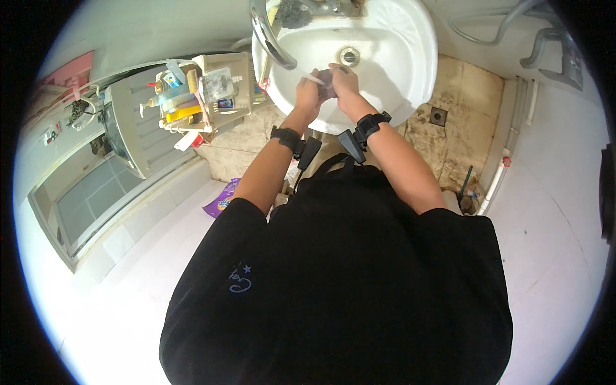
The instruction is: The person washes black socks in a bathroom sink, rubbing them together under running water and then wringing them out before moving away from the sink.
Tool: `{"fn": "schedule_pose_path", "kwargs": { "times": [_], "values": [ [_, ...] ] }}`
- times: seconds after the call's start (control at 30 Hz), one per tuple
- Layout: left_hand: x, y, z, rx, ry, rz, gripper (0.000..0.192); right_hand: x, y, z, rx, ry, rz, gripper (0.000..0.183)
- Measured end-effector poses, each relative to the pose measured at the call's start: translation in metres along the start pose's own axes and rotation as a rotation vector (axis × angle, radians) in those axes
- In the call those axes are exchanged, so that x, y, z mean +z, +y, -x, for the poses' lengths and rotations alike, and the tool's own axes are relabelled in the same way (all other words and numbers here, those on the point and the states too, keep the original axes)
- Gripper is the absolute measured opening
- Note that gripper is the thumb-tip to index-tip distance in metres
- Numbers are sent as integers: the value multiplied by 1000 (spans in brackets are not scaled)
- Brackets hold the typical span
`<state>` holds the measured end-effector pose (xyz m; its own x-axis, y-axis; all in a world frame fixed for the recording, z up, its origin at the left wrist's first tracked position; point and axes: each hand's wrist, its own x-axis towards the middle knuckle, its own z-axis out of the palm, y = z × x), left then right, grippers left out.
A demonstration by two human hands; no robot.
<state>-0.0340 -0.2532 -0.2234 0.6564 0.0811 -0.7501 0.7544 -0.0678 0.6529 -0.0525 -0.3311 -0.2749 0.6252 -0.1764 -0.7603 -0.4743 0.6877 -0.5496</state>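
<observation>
Both hands are low over the white washbasin (394, 62), near its front rim. Between them is a small purplish-brown item (327, 86), partly covered by the fingers; I cannot tell exactly what it is. My left hand (308, 94) grips its left side, and my right hand (344, 85) wraps around its right side. A thin stream of water (310, 76) runs from the chrome gooseneck spout (269, 41) onto the item. Just beyond my fingers lies the metal basin drain (349, 56). Each wrist wears a black strap with a dark device on it.
Left of the basin, a cream plastic rack (244, 82) holds bottles, brushes and tubes. A dark scrubbing pad (294, 14) lies by the chrome tap base (337, 7). On the right are a floor drain (438, 116), a white pipe (493, 187) with a red valve, and wall-mounted chrome fittings (553, 48).
</observation>
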Motion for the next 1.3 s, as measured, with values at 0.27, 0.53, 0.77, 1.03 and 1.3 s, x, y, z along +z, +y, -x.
{"fn": "schedule_pose_path", "kwargs": {
  "times": [0.27,0.53,0.77,1.03,1.3],
  "values": [
    [-50,-2,-11,53,-205,-59,29,13,-22,26,43,-73,-183,32],
    [-25,2,-19,133,-325,32,25,8,-13,10,136,-254,-159,45],
    [3,-5,2,173,-240,250,27,-4,-15,11,19,-215,26,40],
    [3,-1,-3,-58,-215,264,31,4,1,30,-590,-50,383,41],
    [12,-30,-5,-62,-163,22,36,-13,-7,31,-390,134,344,39]
  ]
}}
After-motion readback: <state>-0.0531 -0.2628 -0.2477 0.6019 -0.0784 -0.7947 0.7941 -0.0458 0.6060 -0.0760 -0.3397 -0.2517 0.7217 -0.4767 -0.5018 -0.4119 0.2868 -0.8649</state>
